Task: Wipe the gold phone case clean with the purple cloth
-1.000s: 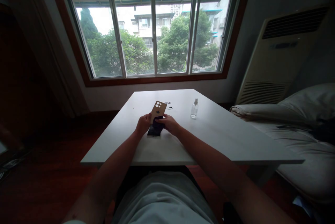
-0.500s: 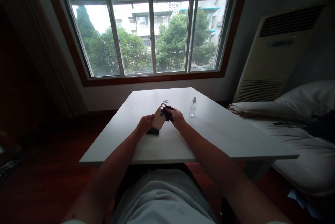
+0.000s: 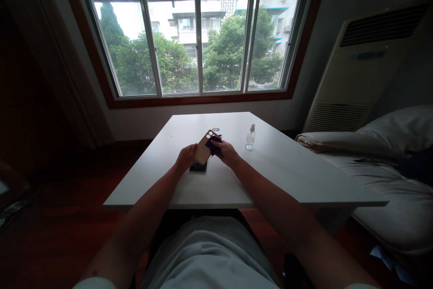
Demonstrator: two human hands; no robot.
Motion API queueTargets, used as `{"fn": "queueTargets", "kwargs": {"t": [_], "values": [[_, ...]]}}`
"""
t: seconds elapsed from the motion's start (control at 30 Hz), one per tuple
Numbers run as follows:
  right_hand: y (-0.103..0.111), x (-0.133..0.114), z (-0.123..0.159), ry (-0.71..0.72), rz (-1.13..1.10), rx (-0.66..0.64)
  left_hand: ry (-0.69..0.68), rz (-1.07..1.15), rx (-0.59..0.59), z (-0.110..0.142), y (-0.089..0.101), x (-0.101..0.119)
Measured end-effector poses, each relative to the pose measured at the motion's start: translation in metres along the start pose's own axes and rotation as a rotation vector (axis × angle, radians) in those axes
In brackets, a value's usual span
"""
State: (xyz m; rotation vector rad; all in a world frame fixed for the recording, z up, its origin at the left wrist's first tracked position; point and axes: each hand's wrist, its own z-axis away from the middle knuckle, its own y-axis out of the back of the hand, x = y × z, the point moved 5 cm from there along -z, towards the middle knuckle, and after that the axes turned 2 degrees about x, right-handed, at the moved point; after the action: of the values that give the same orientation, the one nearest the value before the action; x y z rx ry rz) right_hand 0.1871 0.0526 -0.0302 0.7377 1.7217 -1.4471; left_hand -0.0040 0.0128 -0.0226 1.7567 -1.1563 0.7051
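My left hand [image 3: 186, 157] is closed on the left edge of a gold phone case [image 3: 201, 153], tilted above the table, its round camera holes at the upper end. In my right hand [image 3: 228, 153] is a bunched dark cloth [image 3: 213, 145], pressed against the case's outer face, with the thumb on top. Under the lower end of the case lies a dark phone [image 3: 198, 168], partly hidden by it. Just beyond the case, a small black-and-white item [image 3: 215, 129] rests on the table, too small to name.
A clear spray bottle [image 3: 250, 139] stands upright on the white table [image 3: 287, 176], right of my hands. To the right is a pale sofa [image 3: 338, 140], with a floor-standing air conditioner [image 3: 348, 77] behind it. A window [image 3: 199, 45] spans the far wall.
The cloth has shifted slightly left and down across the case, with my right hand. The case leans a little more to the left. The whole view has moved slightly.
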Motion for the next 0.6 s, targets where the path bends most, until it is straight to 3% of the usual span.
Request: {"fn": "queueTargets", "kwargs": {"t": [0.3, 0.6], "values": [[-0.033, 0.031, 0.026, -0.172, 0.181, -0.216, -0.022, -0.106, 0.12, -0.002, 0.012, 0.001], [-0.028, 0.022, 0.018, -0.047, 0.209, -0.113, 0.021, -0.069, 0.071, -0.003, 0.008, -0.001]]}}
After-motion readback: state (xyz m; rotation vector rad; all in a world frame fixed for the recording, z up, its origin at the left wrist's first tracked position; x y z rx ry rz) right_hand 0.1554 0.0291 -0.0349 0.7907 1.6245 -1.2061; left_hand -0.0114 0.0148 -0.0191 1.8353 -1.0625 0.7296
